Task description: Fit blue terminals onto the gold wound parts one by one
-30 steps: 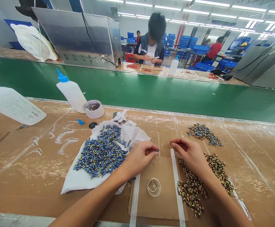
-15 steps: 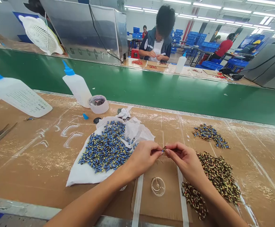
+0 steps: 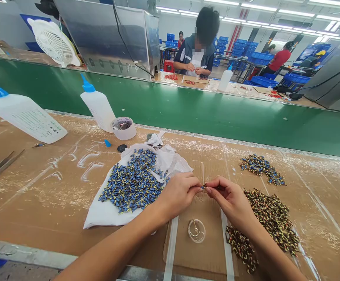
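Observation:
My left hand point(image 3: 178, 194) and my right hand point(image 3: 230, 198) meet fingertip to fingertip above a taped cardboard panel point(image 3: 199, 259). Pinched between them is a tiny blue-and-dark piece point(image 3: 203, 187), blue at the left hand's fingertips and darker at the right's; fingers partly hide it. Left of my hands, a heap of small blue-and-yellow pieces point(image 3: 131, 181) lies on a white plastic bag point(image 3: 95, 218). Beside and under my right forearm spreads a heap of small dark-and-yellow pieces point(image 3: 271, 218). Below my hands stands a small clear round dish point(image 3: 196, 231) with a thin stick in it.
A smaller pile of blue-and-dark pieces point(image 3: 262, 168) lies at right. White squeeze bottles point(image 3: 98, 107) with blue caps and a tape roll point(image 3: 124, 129) stand at the back left. Beyond the green belt point(image 3: 170, 103), a co-worker point(image 3: 197, 54) handles small red pieces.
Both hands keep the same pinch on the tiny piece, almost unmoved. The whole view has shifted slightly to the left, so things appear a little farther right.

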`<move>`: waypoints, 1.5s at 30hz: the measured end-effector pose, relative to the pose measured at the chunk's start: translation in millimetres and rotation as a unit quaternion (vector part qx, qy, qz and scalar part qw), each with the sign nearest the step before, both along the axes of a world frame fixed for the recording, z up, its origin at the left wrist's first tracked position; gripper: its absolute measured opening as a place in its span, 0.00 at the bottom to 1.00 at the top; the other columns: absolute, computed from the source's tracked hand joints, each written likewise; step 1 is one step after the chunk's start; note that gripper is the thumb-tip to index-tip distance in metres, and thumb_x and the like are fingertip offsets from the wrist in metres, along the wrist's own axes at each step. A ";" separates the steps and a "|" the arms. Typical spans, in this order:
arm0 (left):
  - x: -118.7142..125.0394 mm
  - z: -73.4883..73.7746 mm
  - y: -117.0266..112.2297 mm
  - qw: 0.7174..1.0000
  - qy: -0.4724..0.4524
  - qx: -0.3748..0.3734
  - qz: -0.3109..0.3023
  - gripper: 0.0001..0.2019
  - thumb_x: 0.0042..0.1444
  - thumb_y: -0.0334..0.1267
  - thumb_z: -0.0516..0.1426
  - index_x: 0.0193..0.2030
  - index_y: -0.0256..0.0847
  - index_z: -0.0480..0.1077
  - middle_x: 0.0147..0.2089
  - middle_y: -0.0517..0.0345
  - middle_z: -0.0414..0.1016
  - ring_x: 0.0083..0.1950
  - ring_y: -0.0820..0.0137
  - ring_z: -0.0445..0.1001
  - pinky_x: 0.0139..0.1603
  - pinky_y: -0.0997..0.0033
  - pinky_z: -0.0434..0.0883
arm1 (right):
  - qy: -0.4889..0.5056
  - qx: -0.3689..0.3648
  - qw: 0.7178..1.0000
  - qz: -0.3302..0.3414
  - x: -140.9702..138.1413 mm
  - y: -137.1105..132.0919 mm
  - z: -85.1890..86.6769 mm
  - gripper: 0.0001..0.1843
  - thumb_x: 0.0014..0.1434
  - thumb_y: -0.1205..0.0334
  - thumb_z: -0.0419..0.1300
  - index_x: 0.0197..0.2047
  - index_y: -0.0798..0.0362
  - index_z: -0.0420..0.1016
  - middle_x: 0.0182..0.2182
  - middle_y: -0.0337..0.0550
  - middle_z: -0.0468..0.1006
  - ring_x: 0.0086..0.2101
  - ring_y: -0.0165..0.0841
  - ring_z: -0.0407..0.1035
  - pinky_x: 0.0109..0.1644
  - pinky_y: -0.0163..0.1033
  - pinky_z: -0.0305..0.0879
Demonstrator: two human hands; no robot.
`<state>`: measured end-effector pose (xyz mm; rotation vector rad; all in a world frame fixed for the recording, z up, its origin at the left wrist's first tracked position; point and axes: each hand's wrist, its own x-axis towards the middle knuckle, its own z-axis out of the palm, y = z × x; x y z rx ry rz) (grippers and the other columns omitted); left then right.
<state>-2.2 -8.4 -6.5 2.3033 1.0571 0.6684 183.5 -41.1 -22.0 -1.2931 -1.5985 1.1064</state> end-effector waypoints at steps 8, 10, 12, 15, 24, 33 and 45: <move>0.1 -0.5 -2.1 0.998 0.054 0.007 -0.029 0.07 0.58 0.28 0.53 0.34 0.37 0.71 0.34 0.55 0.72 0.38 0.67 0.70 0.37 0.71 0.63 | 0.000 -0.007 0.999 0.036 -1.9 -1.3 -1.6 0.07 0.62 0.61 0.56 0.33 0.53 0.69 0.27 0.39 0.71 0.29 0.33 0.64 0.32 0.36 0.60; -0.2 0.1 -2.6 0.998 0.063 -0.002 -0.030 0.06 0.57 0.27 0.53 0.33 0.36 0.71 0.34 0.55 0.73 0.37 0.67 0.71 0.37 0.71 0.63 | -0.010 -0.003 0.999 0.040 -2.3 -1.5 -2.6 0.07 0.62 0.62 0.56 0.33 0.53 0.69 0.27 0.39 0.70 0.29 0.32 0.63 0.31 0.35 0.59; -0.8 0.5 -2.9 0.997 0.076 -0.016 -0.029 0.07 0.56 0.26 0.53 0.32 0.36 0.71 0.34 0.55 0.73 0.36 0.67 0.71 0.36 0.71 0.62 | -0.031 0.005 0.999 0.044 -3.2 -1.8 -4.4 0.07 0.62 0.63 0.55 0.32 0.53 0.68 0.26 0.38 0.69 0.28 0.32 0.63 0.30 0.35 0.57; -1.6 0.4 -2.4 0.995 0.079 -0.048 -0.024 0.07 0.55 0.26 0.53 0.31 0.36 0.71 0.34 0.55 0.74 0.36 0.67 0.71 0.36 0.71 0.62 | -0.047 0.009 0.998 0.046 -5.8 -2.3 -8.7 0.07 0.62 0.64 0.55 0.31 0.52 0.67 0.25 0.38 0.69 0.27 0.31 0.62 0.29 0.35 0.56; -3.8 -0.9 -0.8 0.990 0.041 -0.131 0.018 0.05 0.54 0.29 0.55 0.29 0.37 0.71 0.30 0.58 0.73 0.34 0.69 0.69 0.33 0.72 0.59 | 0.044 -0.031 0.998 0.031 -16.0 -4.6 -19.0 0.09 0.63 0.57 0.55 0.33 0.52 0.67 0.25 0.37 0.68 0.26 0.31 0.61 0.30 0.35 0.59; -3.2 -1.5 6.0 0.996 0.002 -0.086 0.001 0.05 0.58 0.32 0.54 0.32 0.38 0.71 0.32 0.58 0.72 0.35 0.69 0.68 0.35 0.73 0.60 | 0.080 -0.036 0.996 -0.018 -11.2 6.9 -17.1 0.14 0.59 0.50 0.60 0.35 0.53 0.71 0.27 0.40 0.72 0.28 0.33 0.66 0.33 0.36 0.63; -4.5 -5.4 9.7 0.997 0.031 -0.069 -0.029 0.15 0.61 0.32 0.49 0.24 0.38 0.65 0.23 0.60 0.67 0.27 0.72 0.65 0.30 0.75 0.56 | 0.146 -0.073 0.987 -0.012 -9.9 9.4 -13.7 0.15 0.57 0.50 0.62 0.37 0.54 0.72 0.30 0.40 0.76 0.30 0.32 0.70 0.35 0.36 0.67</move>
